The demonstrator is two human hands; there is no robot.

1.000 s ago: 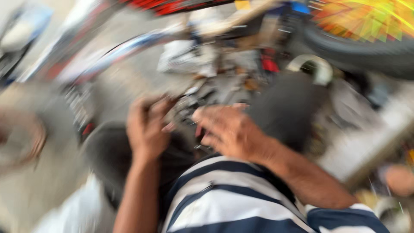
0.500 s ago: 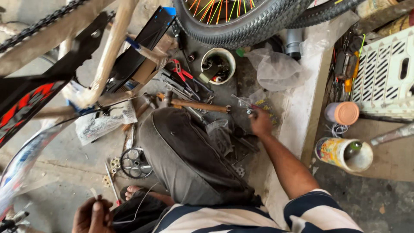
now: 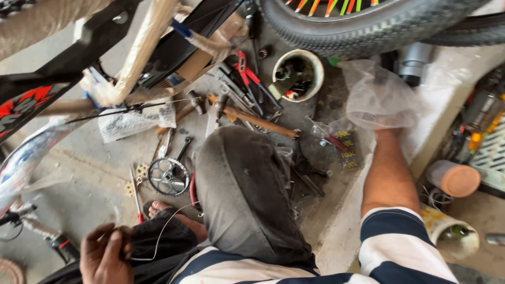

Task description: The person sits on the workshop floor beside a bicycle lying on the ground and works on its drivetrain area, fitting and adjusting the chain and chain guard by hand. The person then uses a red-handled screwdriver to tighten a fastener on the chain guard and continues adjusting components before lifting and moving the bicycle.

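The left hand [image 3: 105, 255] sits low by the person's knee, fingers pinched narrow around a thin wire [image 3: 160, 239] that loops away toward the foot; the tight pinch suits something so fine and springy. The right hand [image 3: 376, 113] reaches out toward the far side of the floor, buried in a crumpled clear plastic bag [image 3: 379, 92], so I cannot tell how its fingers are set, though it seems to be gripping or rummaging inside the bag. That bag lies near the raised concrete ledge [image 3: 342, 231], just below the bicycle tyre [image 3: 363, 29]. Beside it stands a white pot [image 3: 314, 66] of small parts, kept upright so nothing spills. Tools are spread on the floor within arm's reach: red-handled pliers [image 3: 247, 71], a wooden-handled hammer [image 3: 258, 121], a spanner [image 3: 181, 150] and a chainring [image 3: 168, 176] lying flat near the bare foot [image 3: 158, 209]. The wrapped bicycle frame [image 3: 142, 47] hangs over the floor's far left corner.
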